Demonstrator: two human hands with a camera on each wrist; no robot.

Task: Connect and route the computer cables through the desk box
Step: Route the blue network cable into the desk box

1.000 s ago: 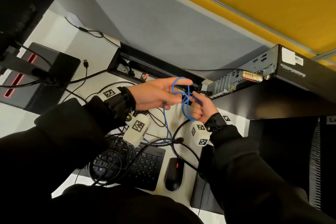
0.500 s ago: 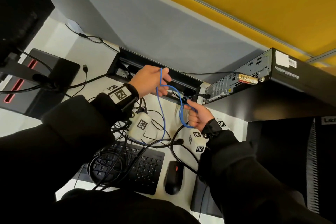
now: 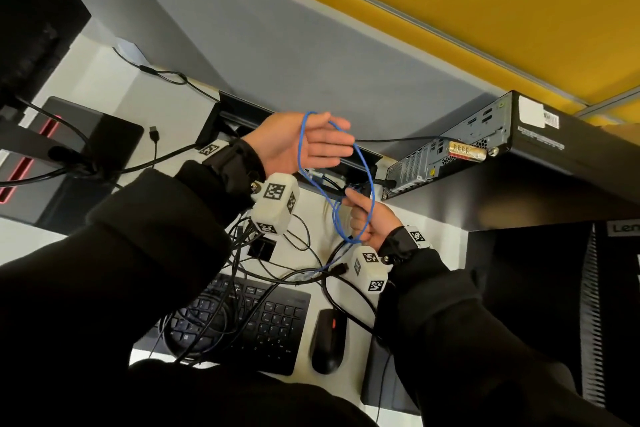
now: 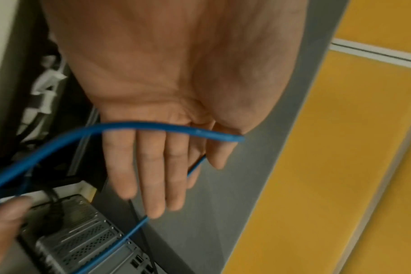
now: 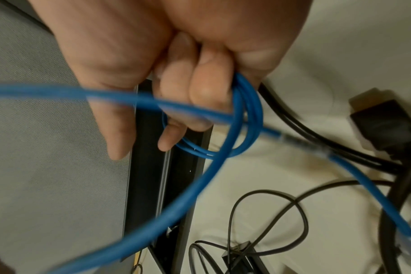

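A white table [image 3: 104,80] carries the things; on it lie a black keyboard [image 3: 256,329] with a tangle of black cables [image 3: 242,253] over it, a black mouse [image 3: 327,343] just beside the keyboard, and a small desktop computer [image 3: 519,146] lying flat near the recessed desk box [image 3: 221,114] at the table's back edge; a monitor base [image 3: 69,156] stands at the left.

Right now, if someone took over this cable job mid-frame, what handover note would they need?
Left hand: open, palm up, thin blue network cable draped across the fingers.
Right hand: grips the cable's gathered loops.
Black recessed desk box lies open behind the hands; small black desktop computer sits right of it.
Done: blue cable partly uncoiled.
Left: find its plug, connect it, route it through the box.
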